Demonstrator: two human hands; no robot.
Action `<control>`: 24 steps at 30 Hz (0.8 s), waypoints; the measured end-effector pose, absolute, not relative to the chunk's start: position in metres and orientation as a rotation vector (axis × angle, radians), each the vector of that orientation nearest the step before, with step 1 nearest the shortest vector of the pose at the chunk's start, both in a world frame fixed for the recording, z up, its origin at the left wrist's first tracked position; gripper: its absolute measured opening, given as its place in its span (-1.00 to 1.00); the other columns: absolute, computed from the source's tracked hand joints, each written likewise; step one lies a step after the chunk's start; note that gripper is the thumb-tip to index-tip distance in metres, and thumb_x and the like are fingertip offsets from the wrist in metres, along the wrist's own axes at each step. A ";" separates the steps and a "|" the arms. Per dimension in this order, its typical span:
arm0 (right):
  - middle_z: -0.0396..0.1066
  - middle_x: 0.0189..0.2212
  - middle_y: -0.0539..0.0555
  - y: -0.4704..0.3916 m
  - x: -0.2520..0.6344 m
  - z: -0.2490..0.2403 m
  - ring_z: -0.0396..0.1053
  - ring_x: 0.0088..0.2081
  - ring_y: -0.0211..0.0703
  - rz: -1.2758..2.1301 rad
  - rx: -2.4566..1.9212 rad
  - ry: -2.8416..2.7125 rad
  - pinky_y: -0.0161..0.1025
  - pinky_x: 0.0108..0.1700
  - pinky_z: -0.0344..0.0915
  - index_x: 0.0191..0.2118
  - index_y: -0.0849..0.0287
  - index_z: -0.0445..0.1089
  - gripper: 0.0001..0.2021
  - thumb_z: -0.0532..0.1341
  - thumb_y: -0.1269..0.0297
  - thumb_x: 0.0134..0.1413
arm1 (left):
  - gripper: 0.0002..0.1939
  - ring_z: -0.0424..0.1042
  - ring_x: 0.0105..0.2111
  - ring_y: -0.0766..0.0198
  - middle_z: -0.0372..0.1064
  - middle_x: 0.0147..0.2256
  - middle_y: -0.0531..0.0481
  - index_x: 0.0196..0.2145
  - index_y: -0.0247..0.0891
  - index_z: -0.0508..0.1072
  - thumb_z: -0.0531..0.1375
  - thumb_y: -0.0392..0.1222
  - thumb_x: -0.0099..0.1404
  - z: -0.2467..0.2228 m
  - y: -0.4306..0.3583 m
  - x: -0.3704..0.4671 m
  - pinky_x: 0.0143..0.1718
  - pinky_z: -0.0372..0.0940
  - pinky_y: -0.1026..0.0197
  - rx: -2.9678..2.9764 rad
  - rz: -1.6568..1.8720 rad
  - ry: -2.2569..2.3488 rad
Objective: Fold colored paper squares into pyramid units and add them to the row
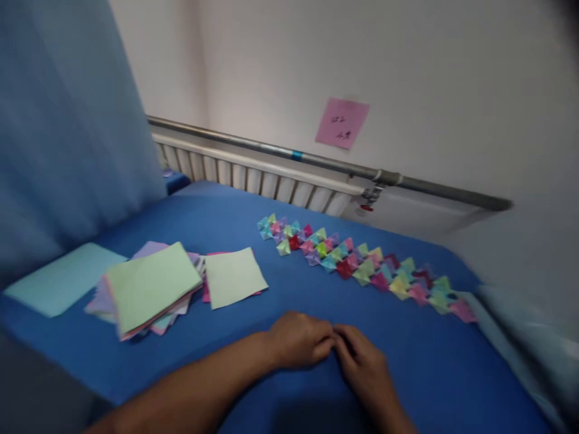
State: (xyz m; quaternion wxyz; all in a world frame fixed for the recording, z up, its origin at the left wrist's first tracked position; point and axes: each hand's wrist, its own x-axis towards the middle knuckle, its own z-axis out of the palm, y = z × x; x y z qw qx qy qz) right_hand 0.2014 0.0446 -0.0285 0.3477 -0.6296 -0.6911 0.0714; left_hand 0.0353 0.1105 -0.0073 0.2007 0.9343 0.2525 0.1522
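My left hand [302,339] is closed over the near middle of the blue table [298,289], its fingertips meeting those of my right hand [362,361], which is closed too. What they pinch, if anything, is hidden. Left of my hands lies a stack of coloured paper sheets with a light green sheet [154,283] on top. A pale green square sheet [235,277] lies beside the stack, over a pink one. Beyond my hands, several small folded paper pieces [364,272] in many colours form rows running to the right.
A light turquoise sheet [66,278] lies at the far left, near a blue curtain [76,120]. Behind the table are a radiator [262,182], a metal pipe [253,146] and a pink note [342,123] on the wall. Clear plastic [534,325] lies at the right edge.
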 end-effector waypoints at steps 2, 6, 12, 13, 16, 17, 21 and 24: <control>0.56 -0.37 0.07 0.046 0.202 -0.029 0.53 -0.35 -0.08 0.223 -1.675 -1.765 -0.20 -0.25 0.45 -0.31 0.05 0.45 -0.75 0.06 0.12 0.17 | -0.77 0.52 -0.37 0.20 0.56 -0.33 -0.04 -0.23 -0.24 0.50 0.07 -0.13 0.36 -0.005 0.115 0.034 -0.42 0.24 0.26 2.609 0.360 0.756; 0.57 -0.38 0.08 0.053 0.198 -0.024 0.54 -0.35 -0.04 0.229 -1.724 -1.732 -0.14 -0.23 0.47 -0.35 0.04 0.47 -0.71 0.06 0.03 0.10 | -0.76 0.52 -0.32 0.19 0.56 -0.27 -0.06 -0.18 -0.23 0.50 0.08 -0.12 0.36 -0.004 0.125 0.030 -0.38 0.26 0.26 2.597 0.348 0.877; 0.55 -0.42 0.06 0.048 0.194 -0.017 0.51 -0.38 -0.01 0.241 -1.722 -1.770 -0.11 -0.25 0.47 -0.44 0.00 0.43 -0.73 0.07 0.01 0.01 | -0.75 0.51 -0.31 0.18 0.55 -0.24 -0.10 -0.19 -0.26 0.50 0.07 -0.12 0.36 -0.003 0.117 0.025 -0.40 0.26 0.25 2.630 0.383 0.963; 0.55 -0.43 0.06 0.046 0.194 -0.017 0.51 -0.38 0.00 0.235 -1.717 -1.776 -0.11 -0.26 0.46 -0.44 0.00 0.42 -0.73 0.06 0.00 0.01 | -0.76 0.51 -0.31 0.18 0.55 -0.25 -0.10 -0.21 -0.26 0.49 0.07 -0.12 0.36 -0.003 0.114 0.025 -0.41 0.26 0.25 2.638 0.394 0.973; 0.54 -0.43 0.07 0.041 0.194 -0.019 0.50 -0.39 0.01 0.211 -1.715 -1.774 -0.11 -0.31 0.45 -0.46 -0.02 0.41 -0.72 0.06 -0.04 -0.01 | -0.78 0.50 -0.32 0.20 0.54 -0.26 -0.08 -0.24 -0.25 0.48 0.08 -0.12 0.36 -0.004 0.101 0.020 -0.42 0.26 0.26 2.654 0.453 1.004; 0.54 -0.43 0.07 0.039 0.194 -0.019 0.50 -0.39 0.01 0.213 -1.717 -1.773 -0.11 -0.31 0.45 -0.46 -0.02 0.41 -0.71 0.06 -0.05 -0.01 | -0.79 0.50 -0.32 0.21 0.54 -0.27 -0.07 -0.26 -0.24 0.47 0.08 -0.12 0.36 -0.005 0.097 0.017 -0.42 0.26 0.27 2.656 0.484 1.018; 0.54 -0.44 0.07 0.030 0.193 -0.019 0.50 -0.41 0.02 0.257 -1.725 -1.772 -0.08 -0.30 0.46 -0.46 -0.02 0.40 -0.71 0.07 -0.06 -0.03 | -0.81 0.49 -0.35 0.24 0.53 -0.32 -0.05 -0.29 -0.25 0.44 0.07 -0.15 0.37 -0.011 0.080 -0.004 -0.39 0.28 0.27 2.639 0.658 1.094; 0.54 -0.43 0.09 0.022 0.192 -0.018 0.51 -0.40 0.03 0.260 -1.748 -1.750 -0.05 -0.27 0.46 -0.46 -0.01 0.41 -0.70 0.07 -0.06 -0.04 | -0.84 0.48 -0.37 0.26 0.50 -0.37 -0.05 -0.31 -0.27 0.43 0.06 -0.24 0.35 -0.017 0.066 -0.028 -0.36 0.30 0.27 2.601 0.820 1.172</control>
